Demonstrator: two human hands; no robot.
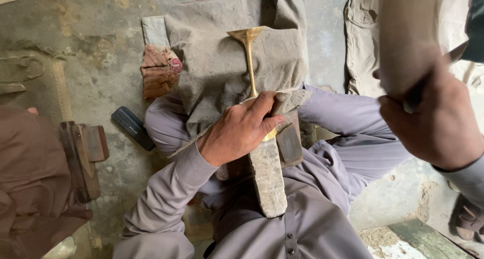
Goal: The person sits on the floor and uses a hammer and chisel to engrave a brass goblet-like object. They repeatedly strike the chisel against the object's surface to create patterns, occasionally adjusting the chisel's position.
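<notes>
- your left hand (241, 130) is closed over the lower end of a slim, polished brass stem with a flared, funnel-shaped top (248, 57); fingers wrap over it, thumb on the far side, pinning it against a rough grey stone block (267, 176).
- the brass stem lies in the middle of the view, on your lap. its long axis runs nearly straight away from you, flared end far, gripped end near. it runs up and away from your left hand, over a dusty grey cloth (222, 62) draped across your knee.
- the stone block runs along the same line, from under your left hand back toward your body. a dark flat wooden piece (290, 144) sits just beside it on the right.
- your right hand (436, 120) is raised close to the camera at the right edge, well apart from the stem. it is clenched around something dark and thin; blur hides what it is.
- the left hand is by far the nearer of the two to the stem; the wrist is bent down, the grey sleeve coming in from the lower left.
- a reddish-brown rag (159, 70) lies left of the cloth, on the concrete floor (96, 17).
- a small black rectangular case (132, 128) lies on the floor by your left knee.
- worn wooden blocks (85, 155) lie at the left, beside another person's brown garment (30, 183).
</notes>
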